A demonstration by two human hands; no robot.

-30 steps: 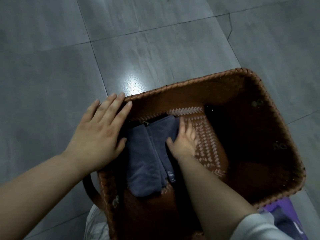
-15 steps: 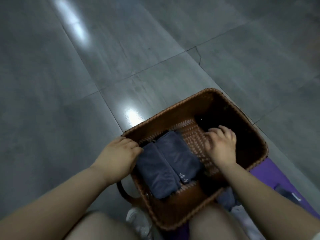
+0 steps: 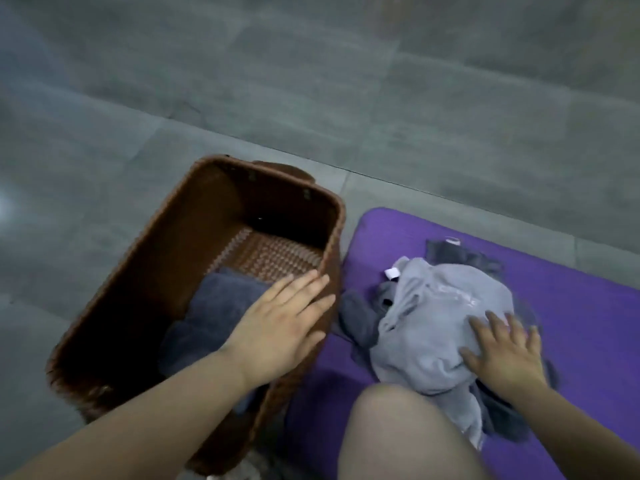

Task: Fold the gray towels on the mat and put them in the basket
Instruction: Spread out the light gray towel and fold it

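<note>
A brown woven basket (image 3: 166, 237) stands on the floor at the left, with folded dark gray towels (image 3: 214, 306) lying in its near half. My left hand (image 3: 280, 327) is over the basket's right rim, fingers straight and holding nothing. On the purple mat (image 3: 571, 306) to the right lies a heap of unfolded towels: a light gray towel (image 3: 433, 313) on top and darker gray towels (image 3: 360, 317) under and around it. My right hand (image 3: 505, 351) rests flat on the light gray towel with spread fingers.
Gray floor tiles (image 3: 311, 81) surround the basket and mat. My bare knee (image 3: 398, 431) is at the bottom centre, against the heap's near edge. The basket's far half shows its woven bottom (image 3: 270, 254).
My right hand came out of the basket and moved right onto the towel heap on the mat. My left hand let go of the left rim and now lies over the right rim. The view swung right.
</note>
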